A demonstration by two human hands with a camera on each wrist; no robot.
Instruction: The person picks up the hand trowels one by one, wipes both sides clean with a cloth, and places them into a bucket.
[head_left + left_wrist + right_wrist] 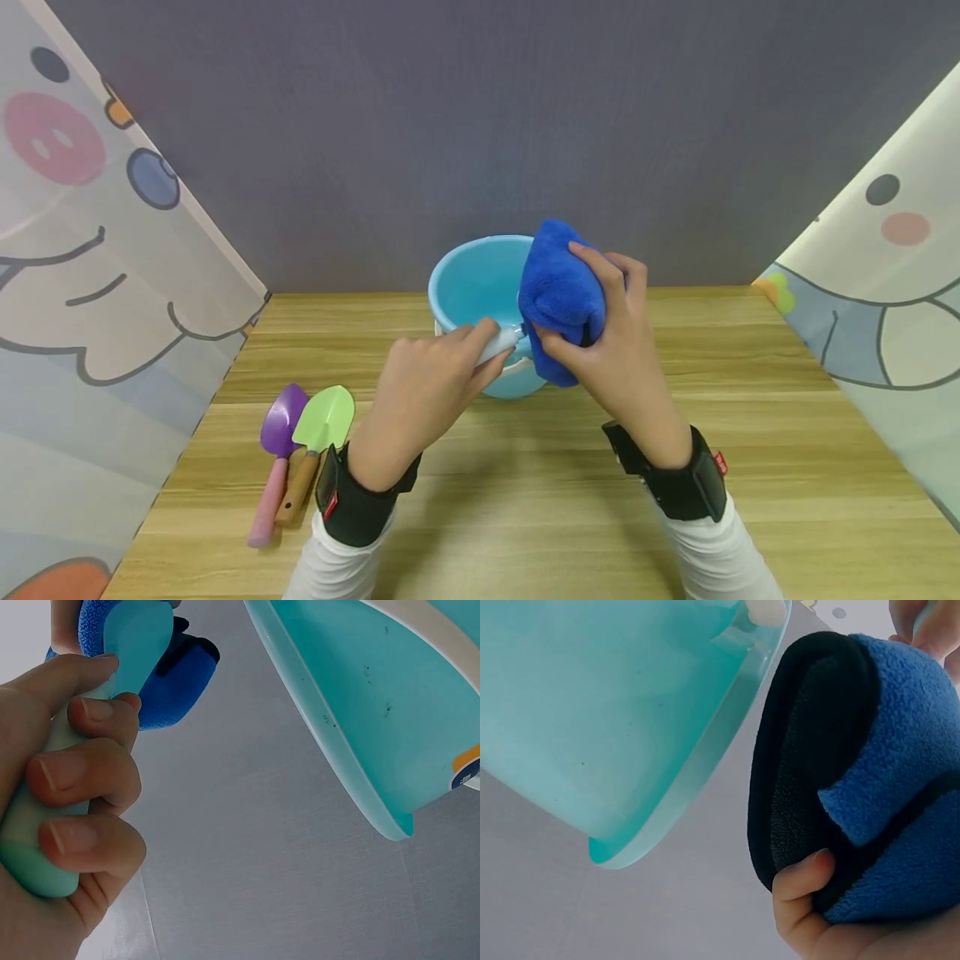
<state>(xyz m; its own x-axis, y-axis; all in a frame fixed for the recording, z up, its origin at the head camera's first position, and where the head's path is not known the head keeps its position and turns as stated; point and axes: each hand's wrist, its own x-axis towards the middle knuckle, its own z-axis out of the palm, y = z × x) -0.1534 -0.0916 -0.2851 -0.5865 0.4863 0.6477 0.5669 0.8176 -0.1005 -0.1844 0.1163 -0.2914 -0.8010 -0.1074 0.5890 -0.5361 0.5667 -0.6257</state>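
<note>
Before the dark wall stands a light-blue bucket [480, 279] with a white handle. My left hand [431, 387] grips the pale handle of a light-blue hand trowel [498, 344] in front of the bucket. In the left wrist view its teal blade [141, 641] lies against a blue cloth. My right hand [630, 346] holds that fluffy blue cloth [561, 279], folded and black-edged, around the blade at the bucket's right side. In the head view the cloth hides the blade.
To the left on the wooden table [750, 417] lie a purple trowel [283, 421] with a pink handle and a green trowel [326, 417] with a wooden handle. Cartoon-printed panels flank the table on both sides.
</note>
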